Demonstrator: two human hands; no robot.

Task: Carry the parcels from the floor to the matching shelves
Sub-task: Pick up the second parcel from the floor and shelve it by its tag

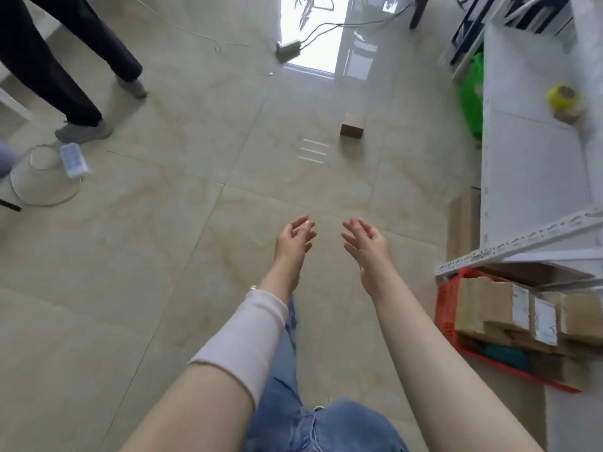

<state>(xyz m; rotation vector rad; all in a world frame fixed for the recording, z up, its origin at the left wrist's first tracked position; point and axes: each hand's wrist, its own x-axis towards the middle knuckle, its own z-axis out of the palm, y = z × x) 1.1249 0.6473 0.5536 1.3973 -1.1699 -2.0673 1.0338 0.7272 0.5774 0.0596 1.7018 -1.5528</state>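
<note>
Two hands empty | shelf (535, 164) at our right, white metal | red crate (444, 308) of boxes under it | one small cardboard box (352, 125) alone on floor, well ahead | we judge it light, stiff; take it by two opposite sides | left hand (295, 238) and right hand (367, 239) open, fingers loose.

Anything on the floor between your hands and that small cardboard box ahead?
No: in the head view, only bare tile with a light glare separates the left hand and right hand from the cardboard box.
</note>
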